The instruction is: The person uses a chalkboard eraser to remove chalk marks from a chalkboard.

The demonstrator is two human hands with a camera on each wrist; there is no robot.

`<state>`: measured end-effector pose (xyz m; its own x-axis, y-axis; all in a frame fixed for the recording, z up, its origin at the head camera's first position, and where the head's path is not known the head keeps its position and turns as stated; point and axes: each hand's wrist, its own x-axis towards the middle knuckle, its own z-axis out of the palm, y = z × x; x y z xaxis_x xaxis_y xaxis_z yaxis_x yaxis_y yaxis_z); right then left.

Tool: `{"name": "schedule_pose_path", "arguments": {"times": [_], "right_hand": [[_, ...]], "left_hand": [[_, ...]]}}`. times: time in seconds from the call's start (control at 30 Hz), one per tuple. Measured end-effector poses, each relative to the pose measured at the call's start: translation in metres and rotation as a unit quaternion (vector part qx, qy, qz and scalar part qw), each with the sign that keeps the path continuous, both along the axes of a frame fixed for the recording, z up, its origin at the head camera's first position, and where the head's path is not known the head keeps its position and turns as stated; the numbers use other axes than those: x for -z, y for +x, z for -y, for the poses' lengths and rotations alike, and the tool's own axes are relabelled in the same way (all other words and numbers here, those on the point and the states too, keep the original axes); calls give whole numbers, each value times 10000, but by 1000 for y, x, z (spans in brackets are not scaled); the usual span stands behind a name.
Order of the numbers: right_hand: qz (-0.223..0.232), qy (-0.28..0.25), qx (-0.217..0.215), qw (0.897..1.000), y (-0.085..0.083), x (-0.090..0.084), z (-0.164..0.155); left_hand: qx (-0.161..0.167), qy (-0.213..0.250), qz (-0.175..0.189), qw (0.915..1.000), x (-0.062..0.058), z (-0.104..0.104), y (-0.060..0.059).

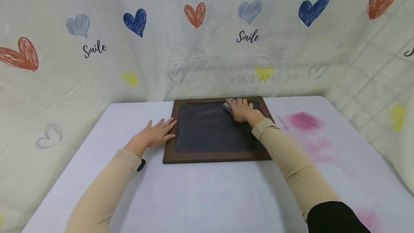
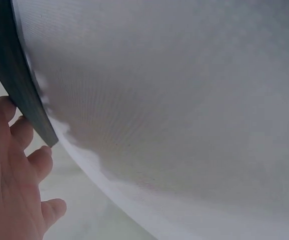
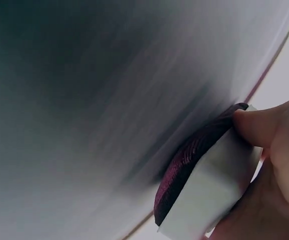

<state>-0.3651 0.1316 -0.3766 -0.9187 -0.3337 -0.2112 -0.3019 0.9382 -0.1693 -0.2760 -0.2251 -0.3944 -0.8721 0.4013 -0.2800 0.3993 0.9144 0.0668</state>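
A small chalkboard (image 1: 210, 128) with a brown wooden frame lies flat on the white table. My right hand (image 1: 242, 110) grips a chalkboard eraser (image 1: 228, 105) near the board's upper right part. In the right wrist view the eraser (image 3: 209, 182) has a pale body and a dark pad tinged purple, its pad against the board's surface (image 3: 109, 110). Thumb and fingers hold it from both sides. My left hand (image 1: 156, 133) rests with spread fingers against the frame's left edge. The left wrist view shows those fingertips touching the dark frame (image 2: 19, 80).
Pink powder smudges (image 1: 305, 120) mark the white table (image 1: 213, 197) right of the board. Behind it hangs a pale curtain (image 1: 216, 53) printed with hearts and the word Smile. A black band (image 1: 141, 164) shows at the left cuff.
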Motion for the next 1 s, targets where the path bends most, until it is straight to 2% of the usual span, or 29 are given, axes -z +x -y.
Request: {"name": "schedule_pose_path", "arguments": {"times": [0.17, 0.33, 0.5, 0.63, 0.7, 0.8, 0.9, 1.0], "right_hand": [[-18, 179, -789, 9967, 17, 8, 37], [-65, 381, -1592, 9865, 43, 6, 63], [-227, 384, -2437, 9688, 72, 2, 74], [-261, 315, -2941, 9549, 85, 2, 78], [-248, 256, -3022, 9526, 86, 2, 78], [-243, 186, -2970, 9544, 82, 1, 74], [-143, 262, -2691, 9626, 67, -1, 66], [-47, 341, -2154, 9759, 44, -1, 48]], "left_hand": [[-49, 10, 14, 10000, 3, 4, 6], [-32, 40, -24, 10000, 2, 3, 7], [12, 15, -72, 10000, 1, -1, 2], [5, -44, -40, 10000, 0, -1, 0], [1, -68, -38, 10000, 0, -1, 0], [4, -93, -56, 9999, -1, 0, 0], [8, -52, -35, 10000, -1, 1, 1], [11, -9, -20, 10000, 1, 1, 1]]}}
